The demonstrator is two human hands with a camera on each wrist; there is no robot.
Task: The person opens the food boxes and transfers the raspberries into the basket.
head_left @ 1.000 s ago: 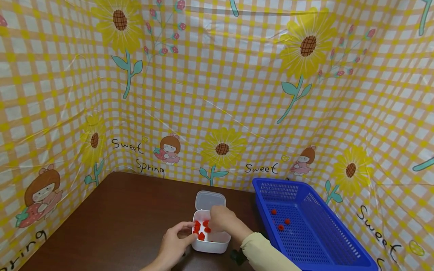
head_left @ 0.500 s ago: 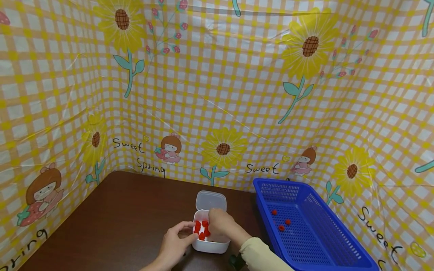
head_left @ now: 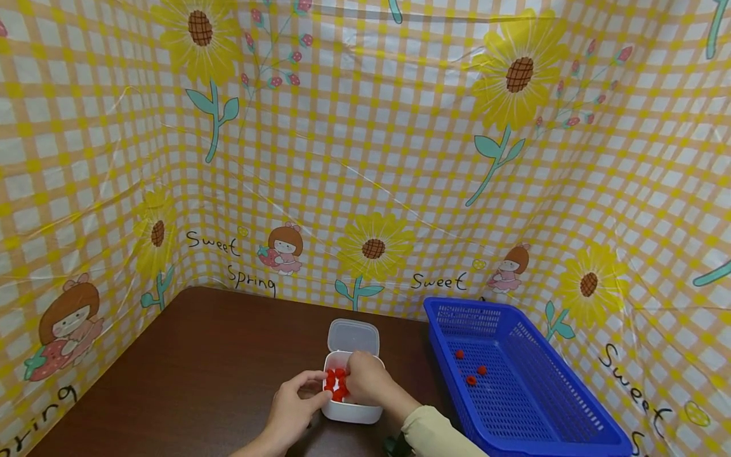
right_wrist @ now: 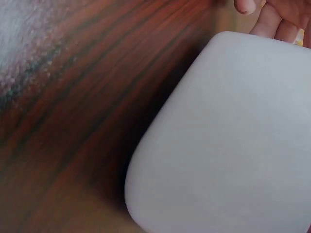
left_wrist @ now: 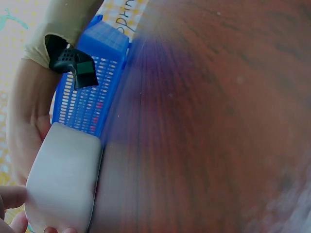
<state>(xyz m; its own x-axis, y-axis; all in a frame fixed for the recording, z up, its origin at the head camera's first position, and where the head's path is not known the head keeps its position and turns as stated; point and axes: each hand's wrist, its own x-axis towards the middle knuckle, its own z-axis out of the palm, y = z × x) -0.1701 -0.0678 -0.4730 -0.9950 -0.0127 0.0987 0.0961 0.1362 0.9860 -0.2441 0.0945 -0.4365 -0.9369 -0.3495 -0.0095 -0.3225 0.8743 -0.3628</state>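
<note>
A white lidded box (head_left: 351, 414) stands on the table, its translucent lid (head_left: 354, 336) folded back behind it. Several small red pieces (head_left: 338, 393), too small to name exactly, lie along the box's left side. My left hand (head_left: 292, 406) holds the box's left edge, thumb toward the front and fingers further back. My right hand (head_left: 365, 379) reaches down into the box beside the red pieces; its fingertips are hidden. In the left wrist view, the side of the box (left_wrist: 63, 174) hides what the right hand touches. The box wall (right_wrist: 233, 136) fills much of the right wrist view.
A blue slatted basket (head_left: 525, 393) stands to the right, with three red pieces (head_left: 482, 370) inside. The brown table (head_left: 228, 355) extends to the left. A checked, flower-printed cloth (head_left: 320, 178) hangs round the back and sides.
The right hand has shifted slightly left inside the box. The red pieces there now sit closer together along the left. The left hand keeps its place on the edge.
</note>
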